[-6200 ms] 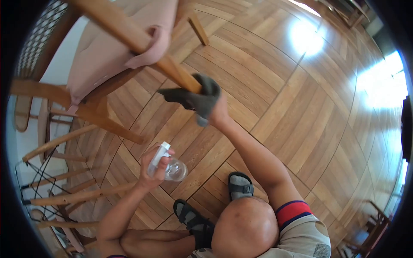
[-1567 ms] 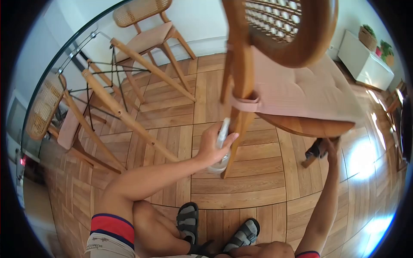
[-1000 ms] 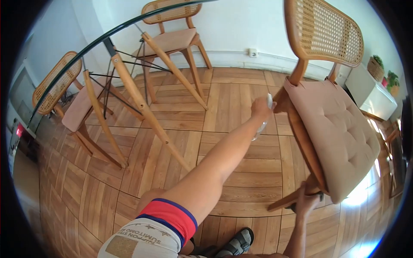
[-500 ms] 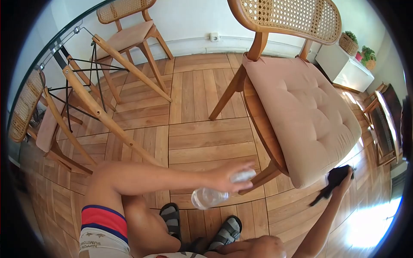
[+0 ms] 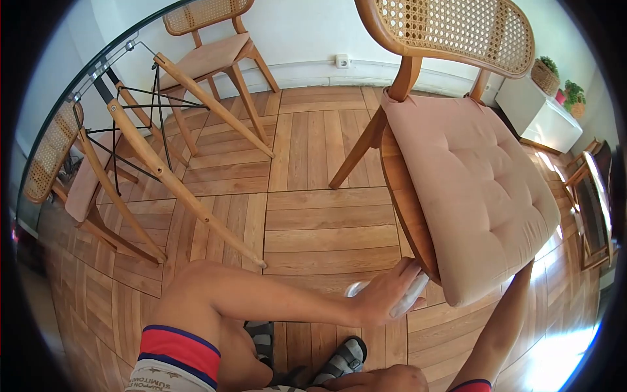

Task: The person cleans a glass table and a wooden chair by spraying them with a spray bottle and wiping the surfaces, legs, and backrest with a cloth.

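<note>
My left hand (image 5: 381,299) is closed around a clear bottle with a whitish top (image 5: 411,297), its body partly hidden behind the hand. The bottle is just below the near edge of a wooden chair's seat (image 5: 408,212), close to the front leg. On that seat lies a pinkish-beige tufted cushion (image 5: 470,176). My right forearm (image 5: 499,333) reaches up to the cushion's near right corner. The seat hides my right hand and anything in it.
At the left, a glass table (image 5: 49,121) rests on wooden legs (image 5: 189,199) with black cross-rods. Two more cane-back chairs (image 5: 209,62) stand around it. A white cabinet (image 5: 539,121) with potted plants is at the back right. My sandalled feet (image 5: 343,362) are on the wood floor.
My left hand has moved right with the bottle, up to the seat edge. My right hand, which held a black cloth, has gone behind the seat. The view has shifted slightly.
</note>
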Motion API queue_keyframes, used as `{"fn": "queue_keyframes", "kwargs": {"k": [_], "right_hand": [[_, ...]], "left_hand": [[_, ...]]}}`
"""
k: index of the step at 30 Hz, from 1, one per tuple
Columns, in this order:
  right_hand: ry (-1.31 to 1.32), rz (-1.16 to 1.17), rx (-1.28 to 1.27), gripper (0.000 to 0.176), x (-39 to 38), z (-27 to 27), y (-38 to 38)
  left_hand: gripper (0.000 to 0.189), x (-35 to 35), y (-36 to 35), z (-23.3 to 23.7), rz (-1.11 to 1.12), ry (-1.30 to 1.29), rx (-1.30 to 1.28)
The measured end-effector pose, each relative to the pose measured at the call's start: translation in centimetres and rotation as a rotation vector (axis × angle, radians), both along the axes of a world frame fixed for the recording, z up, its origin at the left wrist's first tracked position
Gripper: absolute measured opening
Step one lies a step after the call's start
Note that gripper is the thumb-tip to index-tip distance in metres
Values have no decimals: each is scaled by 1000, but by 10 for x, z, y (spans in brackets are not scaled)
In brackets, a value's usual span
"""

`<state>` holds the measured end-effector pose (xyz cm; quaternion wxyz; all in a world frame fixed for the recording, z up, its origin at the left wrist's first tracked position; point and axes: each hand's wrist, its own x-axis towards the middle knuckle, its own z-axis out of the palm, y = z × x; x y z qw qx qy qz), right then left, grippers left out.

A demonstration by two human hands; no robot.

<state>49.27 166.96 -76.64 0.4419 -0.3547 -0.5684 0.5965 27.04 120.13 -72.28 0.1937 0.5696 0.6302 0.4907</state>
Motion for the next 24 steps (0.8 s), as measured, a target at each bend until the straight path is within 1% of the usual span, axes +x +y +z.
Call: {"fn": "queue_keyframes", "kwargs": {"k": [3,5,9,11,13,15,16,17,18,19,20,21,22,23,24], "right_hand": [[-52,-29,57,48,1,-4,4],[-89,-54,100,49,6,-12,3],[-207,-110,229,49,10,-21,-6],[-298,-146,316,50,9,-23,-15],[-389,-184,422,50,7,-21,-32],[-483,-218,544,50,6,-23,-58],[-513,-213,590,50,3,-23,-74],[-459,-153,655,49,-2,-21,-94],[-403,-91,726,48,-15,-23,-119],[-536,17,850,43,-31,-23,-143],[-670,121,973,38,-47,-27,-160],[-694,128,1198,39,-57,-44,-166],[-757,71,1120,43,-104,-4,-235],[-570,109,870,47,-130,17,-277],[-490,150,822,46,-153,28,-304]], "left_hand": [[58,1,2,-4,-27,6,-80],[62,7,4,-14,22,100,-51],[62,3,0,-12,67,57,-84],[57,-20,-3,-13,142,236,107],[46,-47,-7,-5,219,173,145],[37,-90,-13,23,288,-51,1],[49,-118,-10,26,337,26,-23],[61,-149,-6,20,390,101,-46],[60,-177,-1,14,494,200,8],[58,-204,6,8,598,299,67],[57,-237,10,1,586,267,73],[55,-266,9,-1,575,238,77],[55,-284,3,1,576,233,96],[54,-299,-3,2,617,285,134],[53,-308,-14,0,657,338,164]]}}
